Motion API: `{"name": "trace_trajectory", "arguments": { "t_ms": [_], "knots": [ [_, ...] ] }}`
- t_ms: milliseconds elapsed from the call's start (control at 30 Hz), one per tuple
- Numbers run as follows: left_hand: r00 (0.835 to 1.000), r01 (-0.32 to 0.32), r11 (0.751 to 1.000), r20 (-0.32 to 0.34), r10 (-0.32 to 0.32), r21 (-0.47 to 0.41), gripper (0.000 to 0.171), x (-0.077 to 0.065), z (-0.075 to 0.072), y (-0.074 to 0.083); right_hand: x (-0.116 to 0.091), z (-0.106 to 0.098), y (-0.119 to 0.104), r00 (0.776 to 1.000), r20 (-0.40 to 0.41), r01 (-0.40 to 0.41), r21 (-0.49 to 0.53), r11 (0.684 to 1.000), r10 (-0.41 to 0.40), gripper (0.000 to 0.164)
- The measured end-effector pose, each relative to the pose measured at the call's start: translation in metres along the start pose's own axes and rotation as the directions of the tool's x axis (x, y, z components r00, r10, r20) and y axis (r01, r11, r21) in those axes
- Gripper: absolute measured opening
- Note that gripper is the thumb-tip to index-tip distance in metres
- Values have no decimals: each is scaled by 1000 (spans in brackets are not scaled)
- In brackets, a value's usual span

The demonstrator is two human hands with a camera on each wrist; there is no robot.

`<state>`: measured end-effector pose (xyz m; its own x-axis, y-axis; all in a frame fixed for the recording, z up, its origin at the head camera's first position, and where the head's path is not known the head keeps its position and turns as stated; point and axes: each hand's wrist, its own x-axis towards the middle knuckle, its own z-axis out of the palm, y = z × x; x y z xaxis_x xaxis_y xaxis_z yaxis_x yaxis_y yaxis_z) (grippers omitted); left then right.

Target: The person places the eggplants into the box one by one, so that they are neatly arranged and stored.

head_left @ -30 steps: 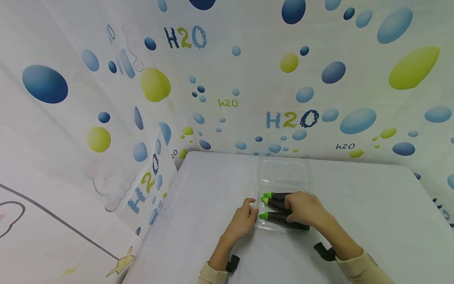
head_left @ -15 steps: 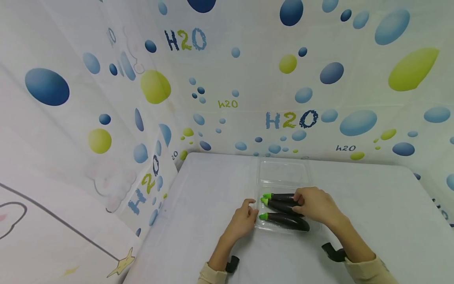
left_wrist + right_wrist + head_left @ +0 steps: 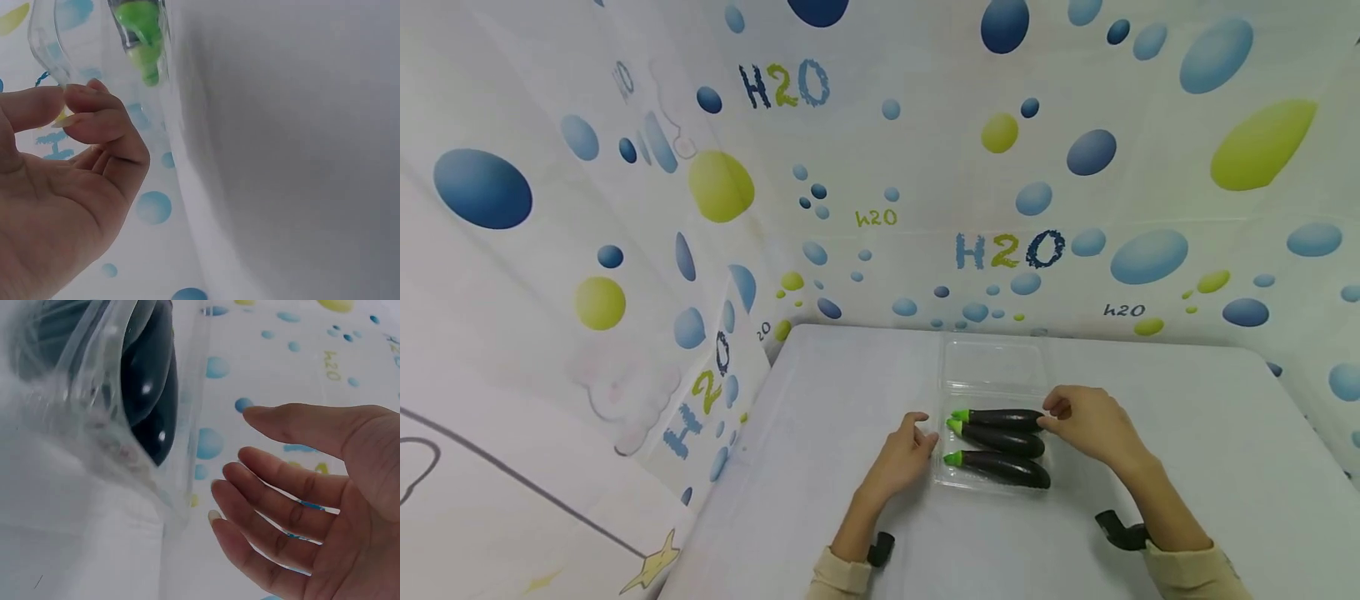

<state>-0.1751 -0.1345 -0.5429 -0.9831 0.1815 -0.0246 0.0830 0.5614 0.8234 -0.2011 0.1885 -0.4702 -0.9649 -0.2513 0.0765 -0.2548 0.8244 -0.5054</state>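
Note:
Three dark eggplants with green stem ends lie side by side in a clear plastic clamshell box [image 3: 992, 485]: a far eggplant [image 3: 1003, 419], a middle eggplant [image 3: 1003, 440] and a near eggplant [image 3: 1003, 469]. At the box's left edge, my left hand [image 3: 904, 457] pinches the plastic rim between thumb and fingertips; a green stem [image 3: 140, 31] shows close by in the left wrist view. My right hand [image 3: 1093, 423] hovers by the right ends of the eggplants. In the right wrist view its fingers are apart, slightly bent and hold nothing.
The box's clear lid [image 3: 994, 363] lies folded back towards the rear wall. Everything rests on a white table [image 3: 850, 367], with a wall cloth [image 3: 925, 167] printed with blue and green spots behind. A black wrist mount [image 3: 1122, 531] sits on the right forearm.
My right hand has let go of the middle eggplant and drawn back to the right, uncovering the eggplants. My left hand has stayed at the box's left edge.

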Motion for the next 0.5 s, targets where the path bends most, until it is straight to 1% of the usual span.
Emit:
{"name": "trace_trajectory", "arguments": {
  "t_ms": [100,267,400,500],
  "knots": [
    [1000,10,1000,-12,-10,22,48,4,-5,1,-1,-1,8,999,-50,-13,24,1000,14,23],
    [1000,18,999,-26,-17,27,48,14,-11,1,0,0,20,990,-132,-40,51,998,46,23],
    [1000,8,1000,-26,-7,27,49,22,-15,3,2,2,29,984,-154,-74,79,994,86,30],
    [999,-12,1000,-32,13,27,48,29,-17,6,6,4,37,984,-146,-87,116,989,103,39]
  ]
}}
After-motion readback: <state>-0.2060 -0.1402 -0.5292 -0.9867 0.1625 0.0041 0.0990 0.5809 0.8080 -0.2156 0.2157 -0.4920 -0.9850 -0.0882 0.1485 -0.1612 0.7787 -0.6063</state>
